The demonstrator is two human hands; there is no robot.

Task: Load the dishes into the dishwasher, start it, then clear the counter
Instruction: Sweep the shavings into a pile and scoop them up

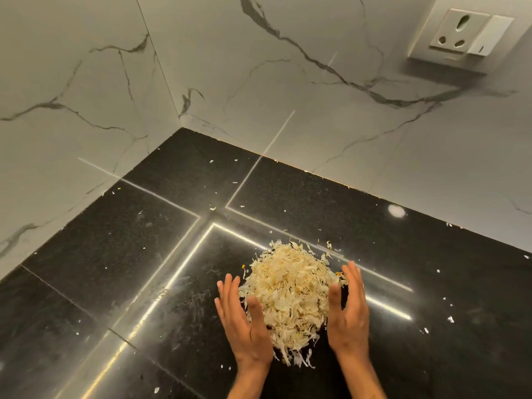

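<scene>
- The left hand [244, 321] stands on its edge against the left side of a pile of pale peelings [290, 295]; its fingers [230, 286] are straight and together, gripping nothing, and the thumb lies against the heap.
- The right hand [349, 309] mirrors it on the pile's right side, palm turned inward, its fingers straight and pressed to the scraps, holding nothing.
- The pile of pale peelings sits between the two palms as a rounded mound of thin, cream-coloured shreds, with a few tiny orange bits near its upper rim.
- The mound lies on the black desk [115, 269], out from the back corner where the two walls meet and nearer the right-hand wall than the left one.
- Loose flakes [450, 319] are scattered over the desk around the heap: several to the right of the right hand, some toward the back corner, a few by the near edge.
- Bright strip-light reflections cross the polished desk in straight lines left of and behind the mound.
- White marble-patterned wall tiles [259, 82] with grey veins rise from both back edges of the desk.
- A white wall socket [460, 33] with a switch beside it sits high on the right-hand wall.
</scene>
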